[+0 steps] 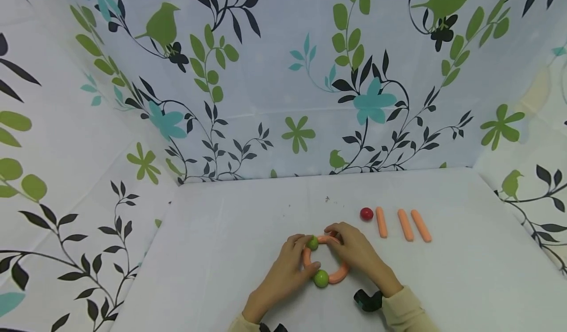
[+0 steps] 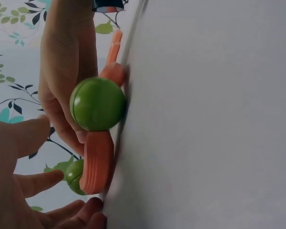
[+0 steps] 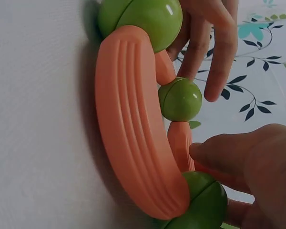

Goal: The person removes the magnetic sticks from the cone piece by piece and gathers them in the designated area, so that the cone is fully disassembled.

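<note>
A ring of orange curved pieces (image 1: 341,274) and green balls (image 1: 321,278) lies on the white table (image 1: 212,258) in the head view, near the front. My left hand (image 1: 294,259) grips its left side, fingertips at the upper green ball (image 1: 312,243). From the right, my right hand (image 1: 354,250) holds the ring, fingers on its top piece. The left wrist view shows a green ball (image 2: 97,104) and a ribbed orange arc (image 2: 97,162) close up. A long orange arc (image 3: 133,119) and a small green ball (image 3: 180,99) fill the right wrist view.
A red ball (image 1: 366,214) and three straight orange sticks (image 1: 381,222), (image 1: 405,225), (image 1: 421,226) lie in a row to the right, behind the ring. Leaf-patterned curtain walls (image 1: 283,100) close in the table's back and both sides.
</note>
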The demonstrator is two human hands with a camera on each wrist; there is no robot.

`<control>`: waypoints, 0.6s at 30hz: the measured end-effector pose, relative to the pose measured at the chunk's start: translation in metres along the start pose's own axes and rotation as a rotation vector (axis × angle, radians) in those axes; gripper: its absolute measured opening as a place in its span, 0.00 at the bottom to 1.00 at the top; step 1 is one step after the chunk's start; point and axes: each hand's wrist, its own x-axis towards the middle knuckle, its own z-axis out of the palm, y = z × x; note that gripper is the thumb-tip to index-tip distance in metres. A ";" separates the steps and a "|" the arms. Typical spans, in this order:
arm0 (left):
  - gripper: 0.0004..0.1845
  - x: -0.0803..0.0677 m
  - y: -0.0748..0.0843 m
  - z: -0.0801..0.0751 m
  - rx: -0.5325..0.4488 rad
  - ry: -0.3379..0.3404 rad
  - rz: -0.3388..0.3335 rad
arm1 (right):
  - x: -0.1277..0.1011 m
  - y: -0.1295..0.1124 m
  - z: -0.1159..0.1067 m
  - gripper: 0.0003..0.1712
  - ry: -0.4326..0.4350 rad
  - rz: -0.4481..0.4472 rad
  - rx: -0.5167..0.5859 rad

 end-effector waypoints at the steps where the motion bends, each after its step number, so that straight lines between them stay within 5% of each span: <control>1: 0.36 0.003 0.000 0.000 -0.010 0.006 -0.019 | 0.001 0.000 0.000 0.15 0.000 0.000 -0.003; 10: 0.22 0.029 -0.002 0.007 0.023 0.125 -0.088 | 0.008 0.003 0.005 0.11 0.015 -0.029 -0.038; 18: 0.17 0.033 -0.009 0.011 0.006 0.161 -0.072 | 0.010 0.000 0.010 0.10 0.004 0.017 -0.058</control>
